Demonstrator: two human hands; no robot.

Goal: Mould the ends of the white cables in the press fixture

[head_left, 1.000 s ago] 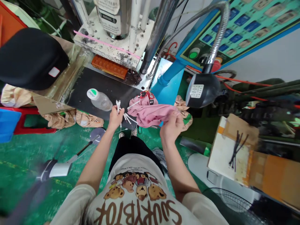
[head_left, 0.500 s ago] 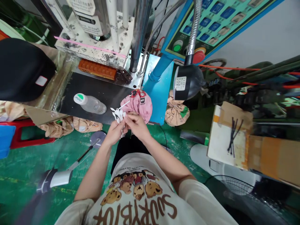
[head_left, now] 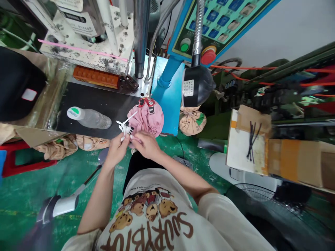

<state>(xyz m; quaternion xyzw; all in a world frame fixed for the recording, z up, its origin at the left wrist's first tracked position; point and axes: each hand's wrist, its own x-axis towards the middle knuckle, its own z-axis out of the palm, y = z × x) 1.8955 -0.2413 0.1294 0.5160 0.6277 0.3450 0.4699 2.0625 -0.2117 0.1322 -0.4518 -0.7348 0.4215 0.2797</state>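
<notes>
In front of my waist, my left hand (head_left: pixel 117 149) is closed on a small white branched plastic piece (head_left: pixel 125 128), with thumb and fingers pinching its lower part. Thin arms of the piece stick up above the fingertips, and one long straight stem points to the upper right. My right hand (head_left: pixel 148 144) is closed too, its fingertips pinching the same white piece from the right side. The fingers hide the lower part. Just beyond the hands, a pink cloth bundle (head_left: pixel 146 118) lies at the bench edge. A clear bottle (head_left: pixel 94 119) with a white and green cap lies left of them.
A black bench top (head_left: pixel 75 94) fronts a white press plate (head_left: pixel 83 54), with an orange block (head_left: pixel 95 77) beneath it. Right stand a control panel (head_left: pixel 217 24), a black lamp (head_left: pixel 197 85) and a carton (head_left: pixel 295 160). A fan (head_left: pixel 65 206) stands at lower left.
The camera view has shifted, so the bench and machine appear further left. Both hands keep hold of the white piece; the right fingers now sit lower against it.
</notes>
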